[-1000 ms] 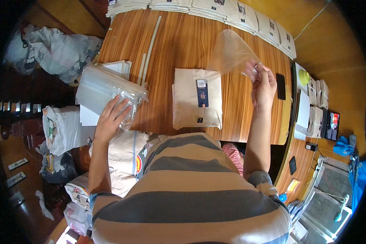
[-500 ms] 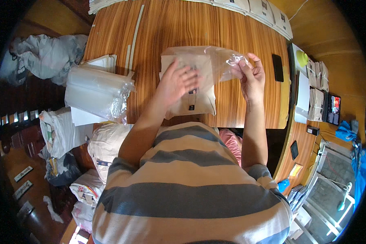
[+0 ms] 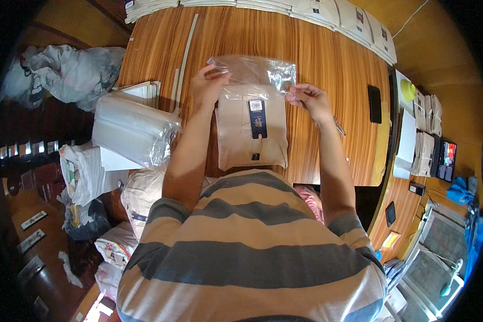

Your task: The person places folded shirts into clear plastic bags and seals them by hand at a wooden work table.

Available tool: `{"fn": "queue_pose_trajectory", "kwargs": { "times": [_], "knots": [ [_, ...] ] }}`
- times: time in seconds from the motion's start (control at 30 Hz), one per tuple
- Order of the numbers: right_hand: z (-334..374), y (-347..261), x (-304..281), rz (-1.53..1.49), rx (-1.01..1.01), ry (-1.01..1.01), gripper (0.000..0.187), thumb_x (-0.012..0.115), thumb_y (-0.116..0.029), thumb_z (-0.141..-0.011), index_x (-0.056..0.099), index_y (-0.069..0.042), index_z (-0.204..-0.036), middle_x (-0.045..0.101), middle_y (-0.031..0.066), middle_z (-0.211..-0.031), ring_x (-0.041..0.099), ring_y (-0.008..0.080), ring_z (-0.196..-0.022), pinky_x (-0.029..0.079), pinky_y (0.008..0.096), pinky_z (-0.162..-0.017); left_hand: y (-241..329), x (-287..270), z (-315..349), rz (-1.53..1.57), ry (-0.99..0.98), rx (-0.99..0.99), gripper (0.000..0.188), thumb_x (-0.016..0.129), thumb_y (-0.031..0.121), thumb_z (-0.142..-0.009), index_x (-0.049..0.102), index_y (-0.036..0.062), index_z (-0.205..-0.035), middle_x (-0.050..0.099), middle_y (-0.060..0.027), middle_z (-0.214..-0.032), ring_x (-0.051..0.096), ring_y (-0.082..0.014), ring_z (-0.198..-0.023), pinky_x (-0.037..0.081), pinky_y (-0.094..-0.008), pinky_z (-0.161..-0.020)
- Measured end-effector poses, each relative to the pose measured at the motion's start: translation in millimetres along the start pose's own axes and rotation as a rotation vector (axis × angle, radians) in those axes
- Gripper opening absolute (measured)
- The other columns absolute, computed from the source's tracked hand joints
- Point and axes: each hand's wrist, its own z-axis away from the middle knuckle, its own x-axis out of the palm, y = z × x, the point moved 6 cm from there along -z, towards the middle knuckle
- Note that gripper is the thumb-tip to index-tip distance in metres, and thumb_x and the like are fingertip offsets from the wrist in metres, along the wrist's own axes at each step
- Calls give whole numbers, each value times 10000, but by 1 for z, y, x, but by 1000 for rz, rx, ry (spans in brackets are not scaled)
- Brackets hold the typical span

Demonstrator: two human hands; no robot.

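Spanning left hand (image 3: 205, 88) to right hand (image 3: 313, 103), clear bag (image 3: 257, 70)

From here I see the folded garment (image 3: 238, 131) on the near side of the desk (image 3: 333, 67), a plastic bag (image 3: 252, 68) at its far end, stacked plastic bags (image 3: 131, 127) over papers (image 3: 117, 160) left, a phone (image 3: 374, 104) right, garment packs (image 3: 354, 22) along the far edge.

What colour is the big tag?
Mostly dark blue: the big tag shows best in the head view.
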Motion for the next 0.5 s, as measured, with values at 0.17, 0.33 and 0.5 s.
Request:
{"fn": "queue_pose_trajectory", "kwargs": {
  "times": [0.17, 0.33, 0.5],
  "knots": [
    [-49, 0, 23, 157, 12, -138, 323, 765, -226, -992, 686, 21, -1186, 767, 147, -1090, 772, 230, -970, 652, 343, -830, -19, 0, -24, 233, 93, 127, 483, 786, 68, -957, 570, -13, -1381, 752, -171, -1156, 773, -245, -950, 630, -332, -823],
    [-101, -4, 21, 95, 164, -134, 382, 696, -361, -1043, 697, -19, -1214, 781, 117, -1082, 763, 204, -987, 632, 310, -800, -20, 18, -33, 207, -160, -196, 428, 770, 100, -981, 593, 23, -1363, 739, -167, -1238, 773, -246, -950, 632, -342, -844],
    [-127, -35, 23, 155, -104, -28, 264, 655, -241, -1066, 733, -39, -1216, 799, 97, -1108, 762, 165, -948, 609, 283, -741, -35, 22, -70, 314, -224, -427, 384, 785, 83, -965, 639, 22, -1315, 762, -145, -1186, 766, -212, -917, 624, -318, -816]
  ]
}}
